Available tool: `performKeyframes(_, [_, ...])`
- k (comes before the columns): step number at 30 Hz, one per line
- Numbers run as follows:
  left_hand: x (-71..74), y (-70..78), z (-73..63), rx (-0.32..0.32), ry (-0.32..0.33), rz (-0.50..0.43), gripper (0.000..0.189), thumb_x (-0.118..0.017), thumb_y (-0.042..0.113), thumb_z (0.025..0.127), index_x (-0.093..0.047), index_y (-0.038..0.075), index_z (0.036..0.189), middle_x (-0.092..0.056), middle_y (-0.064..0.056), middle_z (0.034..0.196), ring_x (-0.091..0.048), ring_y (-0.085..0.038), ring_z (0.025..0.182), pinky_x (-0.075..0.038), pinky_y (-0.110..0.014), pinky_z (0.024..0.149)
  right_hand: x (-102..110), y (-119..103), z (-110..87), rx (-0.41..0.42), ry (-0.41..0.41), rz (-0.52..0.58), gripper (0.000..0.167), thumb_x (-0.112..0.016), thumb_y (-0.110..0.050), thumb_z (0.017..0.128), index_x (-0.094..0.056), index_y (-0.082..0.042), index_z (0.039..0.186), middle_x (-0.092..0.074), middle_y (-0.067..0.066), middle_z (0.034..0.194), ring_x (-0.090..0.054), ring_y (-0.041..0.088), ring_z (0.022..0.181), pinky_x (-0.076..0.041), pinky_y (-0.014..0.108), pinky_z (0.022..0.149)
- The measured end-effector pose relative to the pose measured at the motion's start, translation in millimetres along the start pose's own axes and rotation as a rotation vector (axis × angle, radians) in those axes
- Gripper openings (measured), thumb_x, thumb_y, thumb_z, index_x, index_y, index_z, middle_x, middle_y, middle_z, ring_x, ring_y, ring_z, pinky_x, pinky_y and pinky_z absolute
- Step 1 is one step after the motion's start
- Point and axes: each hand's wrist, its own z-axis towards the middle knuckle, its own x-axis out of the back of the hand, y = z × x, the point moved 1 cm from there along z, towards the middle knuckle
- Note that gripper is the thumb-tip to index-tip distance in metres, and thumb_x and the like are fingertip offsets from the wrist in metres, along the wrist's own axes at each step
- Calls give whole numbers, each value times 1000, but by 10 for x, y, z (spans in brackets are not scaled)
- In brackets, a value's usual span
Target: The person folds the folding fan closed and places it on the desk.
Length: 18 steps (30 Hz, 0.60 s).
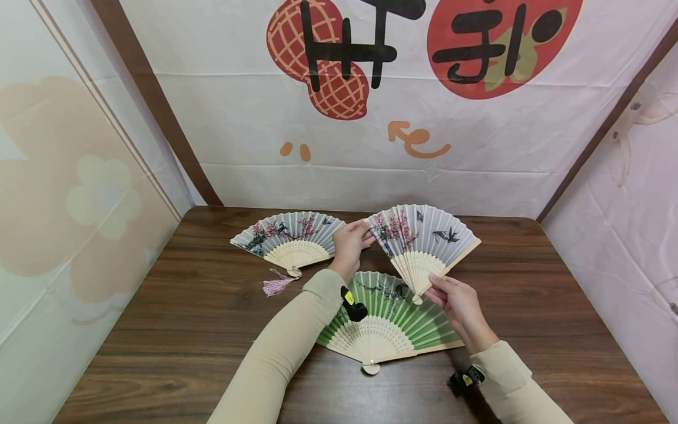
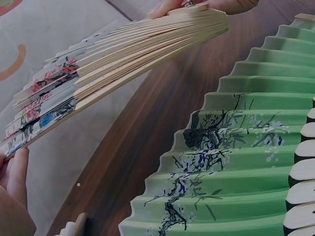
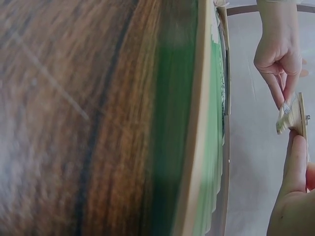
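Note:
A partly spread folding fan (image 1: pixel 431 235), pale grey with pink blossoms and a dark bird, is held raised above the table between both hands. My left hand (image 1: pixel 349 246) pinches its left edge near the top. Down by the pivot, my right hand (image 1: pixel 459 303) grips the right-hand outer rib between thumb and fingers. From the left wrist, this fan (image 2: pixel 142 64) appears edge-on, its ribs bunched in folds. Below it a green folding fan (image 1: pixel 431 321) lies spread on the table, partly covered by the left sleeve. A second grey blossom fan (image 1: pixel 299 250) lies spread behind, left of my left hand.
The dark wooden table (image 1: pixel 175 330) backs onto a white printed cloth wall (image 1: pixel 233 135), with more cloth at both sides. A pinkish-purple tassel (image 1: pixel 278 287) trails from the back-left fan's pivot. Black straps with small devices (image 1: pixel 466 378) sit at both wrists.

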Motion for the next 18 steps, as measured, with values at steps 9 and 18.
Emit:
performKeyframes(9, [1,-16,6,-1,-9,13,27,-64,5,95,-68,-4,121,-69,-24,118,-72,-17,84,-63,-34,84,20,13,2,-18,-28,-19,32,-53,-8,103,-71,-19,79,-74,-6,74,-71,3,71,-61,17,75])
performKeyframes(18, [-10,-19,-6,12,-7,40,28,-65,8,96,-68,-1,122,-69,-21,121,-73,-27,100,-63,-34,85,13,-8,-4,-28,-33,-19,33,-51,-7,103,-70,-17,79,-74,-5,73,-71,4,70,-61,17,74])
